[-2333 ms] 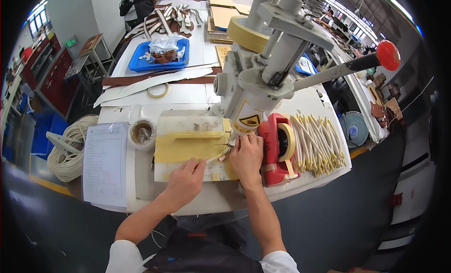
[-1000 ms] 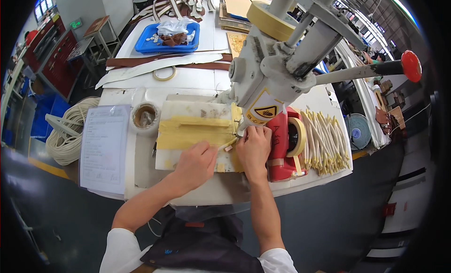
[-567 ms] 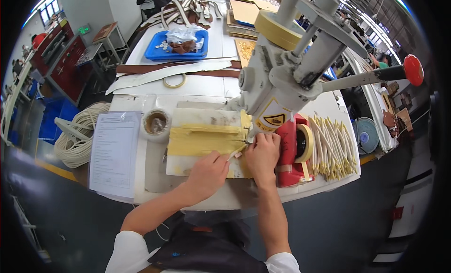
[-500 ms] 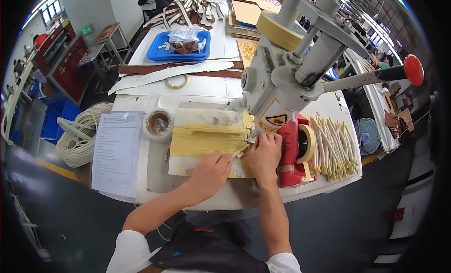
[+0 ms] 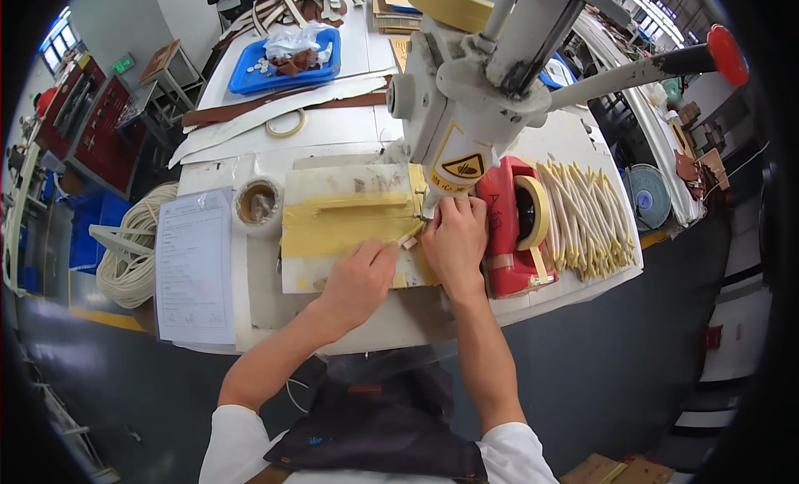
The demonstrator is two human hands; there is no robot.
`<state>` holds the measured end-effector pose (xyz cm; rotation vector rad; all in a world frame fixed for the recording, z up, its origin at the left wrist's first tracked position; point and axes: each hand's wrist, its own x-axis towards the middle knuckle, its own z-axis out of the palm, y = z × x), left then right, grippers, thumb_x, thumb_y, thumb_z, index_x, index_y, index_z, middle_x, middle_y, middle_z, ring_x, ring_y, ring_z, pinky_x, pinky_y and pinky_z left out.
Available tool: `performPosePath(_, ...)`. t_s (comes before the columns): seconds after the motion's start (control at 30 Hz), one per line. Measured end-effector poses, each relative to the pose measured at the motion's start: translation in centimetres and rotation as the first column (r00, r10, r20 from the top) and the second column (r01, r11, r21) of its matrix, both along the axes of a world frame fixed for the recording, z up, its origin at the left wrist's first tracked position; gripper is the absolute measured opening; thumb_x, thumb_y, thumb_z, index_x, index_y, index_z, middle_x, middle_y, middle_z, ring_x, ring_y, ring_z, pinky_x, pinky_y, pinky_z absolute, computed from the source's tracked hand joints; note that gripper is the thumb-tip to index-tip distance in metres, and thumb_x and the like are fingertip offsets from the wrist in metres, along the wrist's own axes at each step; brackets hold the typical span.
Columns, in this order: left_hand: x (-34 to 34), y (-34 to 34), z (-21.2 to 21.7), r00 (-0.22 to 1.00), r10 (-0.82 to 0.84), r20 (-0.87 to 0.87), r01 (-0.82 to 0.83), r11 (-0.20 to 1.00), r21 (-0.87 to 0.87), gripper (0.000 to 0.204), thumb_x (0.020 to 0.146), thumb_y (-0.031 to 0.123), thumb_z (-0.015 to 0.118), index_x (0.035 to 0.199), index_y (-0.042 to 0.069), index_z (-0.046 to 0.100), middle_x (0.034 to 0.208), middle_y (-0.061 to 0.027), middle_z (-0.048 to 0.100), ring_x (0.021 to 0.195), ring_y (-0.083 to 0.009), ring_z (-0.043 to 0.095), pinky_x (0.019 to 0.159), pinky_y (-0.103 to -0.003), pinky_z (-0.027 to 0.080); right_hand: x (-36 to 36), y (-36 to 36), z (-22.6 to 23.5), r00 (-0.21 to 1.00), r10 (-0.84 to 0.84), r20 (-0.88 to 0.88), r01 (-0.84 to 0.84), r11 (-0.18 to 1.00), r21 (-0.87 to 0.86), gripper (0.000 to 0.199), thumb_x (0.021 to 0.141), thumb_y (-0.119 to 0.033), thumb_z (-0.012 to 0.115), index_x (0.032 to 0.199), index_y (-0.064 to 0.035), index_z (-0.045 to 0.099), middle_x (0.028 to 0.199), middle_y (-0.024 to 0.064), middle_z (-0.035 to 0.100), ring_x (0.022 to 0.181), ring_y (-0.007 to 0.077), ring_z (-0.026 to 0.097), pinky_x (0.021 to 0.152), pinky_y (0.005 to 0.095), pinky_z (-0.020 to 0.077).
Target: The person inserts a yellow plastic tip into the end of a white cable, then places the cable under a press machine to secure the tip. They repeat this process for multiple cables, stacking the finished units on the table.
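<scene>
My left hand (image 5: pixel 363 274) is closed in a pinch on a short white cord with a yellowish end (image 5: pixel 408 237), low over the right part of the white board (image 5: pixel 320 274). Yellow tape (image 5: pixel 345 234) covers a band across that board. Just under the head of a grey hand press (image 5: pixel 454 122), my right hand (image 5: pixel 456 238) is curled shut by the cord's tip. Its fingertips are hidden, so what they grip cannot be made out. A red tape dispenser (image 5: pixel 499 263) with a yellow tape roll (image 5: pixel 533 209) stands close beside the right hand.
Several white cords with yellow ends (image 5: pixel 587 226) lie bundled at the right. The press's lever ends in a red knob (image 5: pixel 729 55). To the left are a clear tape roll (image 5: pixel 258 205), a printed sheet (image 5: pixel 196 272) and coiled cord (image 5: pixel 133 263). A blue tray (image 5: pixel 333 64) sits farther back.
The whole scene has shifted up and to the left in the picture as the head view moved. Both hands keep nearly the same place and grip by the press.
</scene>
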<state>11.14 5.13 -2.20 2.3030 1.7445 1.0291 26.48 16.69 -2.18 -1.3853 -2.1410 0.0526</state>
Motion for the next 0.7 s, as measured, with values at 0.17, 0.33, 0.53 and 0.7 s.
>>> performPosePath(0.17,-0.1,0.2,0.3,0.998,-0.026,-0.049,0.027,1.0,0.016,0.029,0.09,0.005,0.068,0.118,-0.003,0.066,0.092,-0.0115,0.056,0.085,-0.0279,0.061,0.072,-0.038,0.053,0.1,-0.1,0.1,1.0,-0.013,0.025,0.014,0.999,-0.04,0.02,0.087,-0.008,0.066,0.104,0.0026,0.069,0.142,0.0245,0.058,0.11,0.04,0.058,0.094,0.0459,0.0532)
performPosePath(0.33,-0.4,0.4,0.7,1.0,-0.021,-0.014,0.021,1.0,-0.003,0.024,0.09,0.005,0.068,0.113,-0.002,0.067,0.089,-0.0113,0.056,0.08,-0.0288,0.061,0.069,-0.04,0.051,0.0,-0.1,0.4,1.0,0.004,0.022,-0.003,1.0,-0.011,0.024,0.086,-0.007,0.067,0.108,0.0033,0.069,0.142,0.0243,0.057,0.109,0.0394,0.058,0.094,0.0457,0.0526)
performPosePath(0.53,-0.3,0.7,0.5,1.0,-0.02,0.018,0.019,1.0,0.02,0.022,0.089,0.005,0.069,0.11,-0.001,0.068,0.088,-0.0114,0.056,0.076,-0.0294,0.061,0.067,-0.041,0.051,0.1,-0.1,0.4,1.0,0.002,0.026,-0.001,0.999,-0.038,0.026,0.086,-0.006,0.067,0.109,0.0053,0.07,0.144,0.0255,0.055,0.111,0.0389,0.057,0.096,0.0448,0.0518)
performPosePath(0.7,-0.3,0.9,1.0,0.999,-0.045,-0.021,0.046,0.998,0.045,0.023,0.09,0.006,0.069,0.112,-0.001,0.068,0.089,-0.0116,0.057,0.077,-0.0291,0.061,0.068,-0.041,0.051,-0.1,-0.2,0.4,0.999,-0.013,0.03,0.015,0.997,-0.077,0.026,0.087,-0.008,0.066,0.109,0.0057,0.071,0.145,0.0261,0.054,0.113,0.0394,0.056,0.099,0.0451,0.0502)
